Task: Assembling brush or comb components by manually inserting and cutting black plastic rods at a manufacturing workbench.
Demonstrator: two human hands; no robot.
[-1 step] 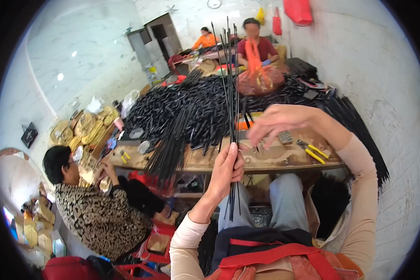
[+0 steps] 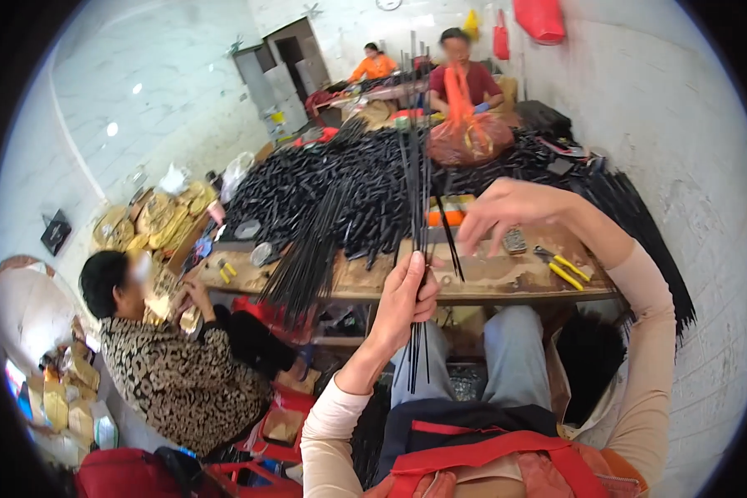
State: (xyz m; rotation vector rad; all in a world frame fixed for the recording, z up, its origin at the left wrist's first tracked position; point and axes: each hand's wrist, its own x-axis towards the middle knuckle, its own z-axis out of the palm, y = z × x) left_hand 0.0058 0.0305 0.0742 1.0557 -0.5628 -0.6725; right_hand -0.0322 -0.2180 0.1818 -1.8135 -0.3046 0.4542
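Observation:
Upright in front of me stands a bundle of long, thin black rods. My left hand is closed around its lower part, thumb on top, with the lower ends poking out beneath. To the right, my right hand hangs bent over the table with its fingers loosely apart and nothing visible in them. Between it and the bundle, a few black strips slant toward the table's front edge. An orange and white box lies just behind those strips, and a small grey block sits below my right fingers.
Yellow-handled pliers lie right on the wooden table. Behind is a large heap of short black pieces; more long rods overhang the front edge. A person sits left; another handles a red plastic bag across the table.
My right fingers have drawn slightly right, away from the rod bundle, uncovering more of the orange box and black strips. My left hand keeps its grip. The view has shifted a little.

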